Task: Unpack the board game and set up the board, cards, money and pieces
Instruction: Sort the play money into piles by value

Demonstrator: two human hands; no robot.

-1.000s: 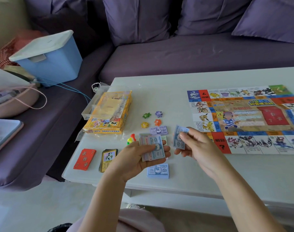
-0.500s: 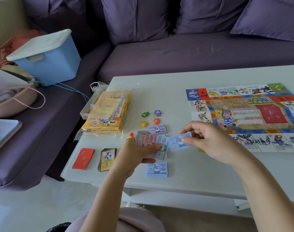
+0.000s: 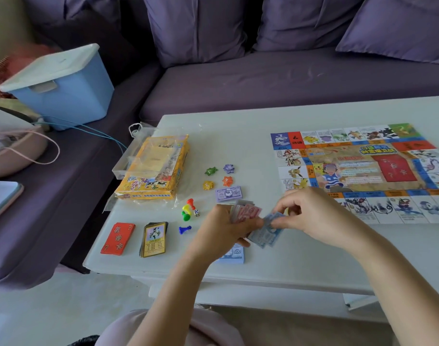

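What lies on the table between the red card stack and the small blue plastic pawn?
In the head view, a stack of yellow picture cards lies between the red card stack and the blue pawn.

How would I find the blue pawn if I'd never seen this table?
On the white table, look near its front left corner for the black-edged card stack. Just right of it lies the blue pawn, alone, while the red, yellow and green pawns bunch beside the die.
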